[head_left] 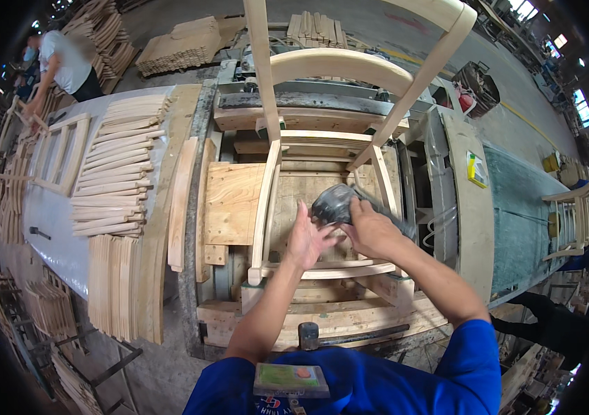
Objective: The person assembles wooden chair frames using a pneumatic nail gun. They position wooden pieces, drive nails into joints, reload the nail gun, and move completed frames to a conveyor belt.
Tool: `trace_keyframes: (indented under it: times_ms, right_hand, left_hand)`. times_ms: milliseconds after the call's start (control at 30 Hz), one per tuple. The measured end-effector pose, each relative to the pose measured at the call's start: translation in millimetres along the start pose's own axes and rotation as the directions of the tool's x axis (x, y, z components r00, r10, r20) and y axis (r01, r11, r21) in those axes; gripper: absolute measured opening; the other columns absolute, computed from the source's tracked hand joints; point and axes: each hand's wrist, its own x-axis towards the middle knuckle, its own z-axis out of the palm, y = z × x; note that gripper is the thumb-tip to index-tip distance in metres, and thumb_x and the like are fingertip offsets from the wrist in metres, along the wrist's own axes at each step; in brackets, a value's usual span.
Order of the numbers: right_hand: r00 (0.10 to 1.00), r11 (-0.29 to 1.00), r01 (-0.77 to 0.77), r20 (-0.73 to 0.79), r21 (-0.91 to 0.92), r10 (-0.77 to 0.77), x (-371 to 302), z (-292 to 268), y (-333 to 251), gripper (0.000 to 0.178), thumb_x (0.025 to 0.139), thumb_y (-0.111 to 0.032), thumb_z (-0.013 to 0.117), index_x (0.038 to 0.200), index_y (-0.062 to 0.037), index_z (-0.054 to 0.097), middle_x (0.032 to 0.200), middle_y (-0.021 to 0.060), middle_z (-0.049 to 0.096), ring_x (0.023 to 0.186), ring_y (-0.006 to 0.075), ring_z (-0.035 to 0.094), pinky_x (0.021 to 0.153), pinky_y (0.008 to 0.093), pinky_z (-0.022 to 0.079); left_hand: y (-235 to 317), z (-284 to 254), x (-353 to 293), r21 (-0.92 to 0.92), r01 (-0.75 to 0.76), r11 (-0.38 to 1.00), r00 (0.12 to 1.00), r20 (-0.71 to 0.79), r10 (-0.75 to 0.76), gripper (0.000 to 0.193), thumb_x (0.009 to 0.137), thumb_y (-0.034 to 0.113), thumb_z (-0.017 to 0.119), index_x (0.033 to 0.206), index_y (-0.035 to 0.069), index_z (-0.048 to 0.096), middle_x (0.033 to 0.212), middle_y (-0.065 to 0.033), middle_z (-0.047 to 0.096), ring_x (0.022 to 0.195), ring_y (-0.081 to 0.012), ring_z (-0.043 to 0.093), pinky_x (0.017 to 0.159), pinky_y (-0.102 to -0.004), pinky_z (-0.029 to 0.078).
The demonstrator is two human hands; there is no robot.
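Observation:
An unfinished wooden chair frame (267, 200) rests on the wooden blocks of a bench-like machine in front of me, its curved backrest at the far end. My right hand (370, 225) is closed on a dark grey, rounded tool (334, 203) above the seat opening. Motion blurs this tool's right end, so I cannot make out its exact kind. Just left of it, my left hand (310, 238) is raised with its fingers spread, close to the tool's lower side. A hammer (309, 336) lies at the machine's near edge, its handle pointing right.
Turned wooden legs (118, 162) and flat slats (112, 287) are stacked on the left table, beside another wooden frame (62, 153). A co-worker (65, 63) stands at far left. On the right, a board (466, 207) carries a yellow-and-white item (476, 170) beside a green table (523, 214).

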Motion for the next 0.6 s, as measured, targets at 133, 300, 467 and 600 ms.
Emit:
trace_keyframes:
  times_ms: [133, 300, 467, 600]
  right_hand:
    - [0.907, 0.966, -0.073, 0.386, -0.249, 0.168, 71, -7, -6, 0.07, 0.095, -0.015, 0.058, 0.147, 0.0219, 0.031, 0.141, 0.0399, 0.047, 0.107, 0.0408, 0.071, 0.089, 0.0376, 0.06]
    - [0.874, 0.865, 0.046, 0.44, -0.5, 0.208, 130, 16, 19, 0.054, 0.097, -0.019, 0.058, 0.138, 0.0158, 0.054, 0.146, 0.0394, 0.044, 0.128, 0.0441, 0.059, 0.091, 0.0362, 0.06]
    - [0.81, 0.878, -0.02, 0.507, -0.477, 0.294, 165, 24, 31, 0.055, 0.096, -0.023, 0.059, 0.139, 0.0111, 0.057, 0.148, 0.0342, 0.048, 0.135, 0.0429, 0.052, 0.104, 0.0413, 0.052]
    - [0.793, 0.866, -0.055, 0.505, -0.497, 0.34, 173, 29, 37, 0.054, 0.095, -0.026, 0.061, 0.138, 0.0079, 0.06, 0.149, 0.0321, 0.049, 0.136, 0.041, 0.052, 0.109, 0.041, 0.048]
  left_hand:
    - [-15, -38, 84, -0.048, 0.0, 0.999, 0.984, -0.175, -0.008, 0.051, 0.103, 0.047, 0.058, 0.137, 0.008, 0.057, 0.129, -0.0089, 0.066, 0.116, -0.025, 0.062, 0.101, -0.0465, 0.05]
    - [-22, -54, 167, -0.252, -0.017, 0.968, 0.955, -0.292, -0.059, 0.043, 0.102, 0.042, 0.061, 0.127, 0.007, 0.061, 0.122, -0.0092, 0.068, 0.109, -0.024, 0.065, 0.098, -0.0414, 0.054]
    - [-17, -60, 197, -0.264, -0.037, 0.964, 0.942, -0.332, -0.055, 0.036, 0.102, 0.039, 0.064, 0.119, 0.008, 0.064, 0.113, -0.0101, 0.07, 0.1, -0.0238, 0.069, 0.089, -0.0412, 0.06]
    - [-19, -56, 210, -0.285, -0.057, 0.957, 0.937, -0.346, -0.048, 0.035, 0.101, 0.038, 0.066, 0.117, 0.008, 0.064, 0.111, -0.0109, 0.07, 0.1, -0.0245, 0.07, 0.088, -0.0415, 0.06]
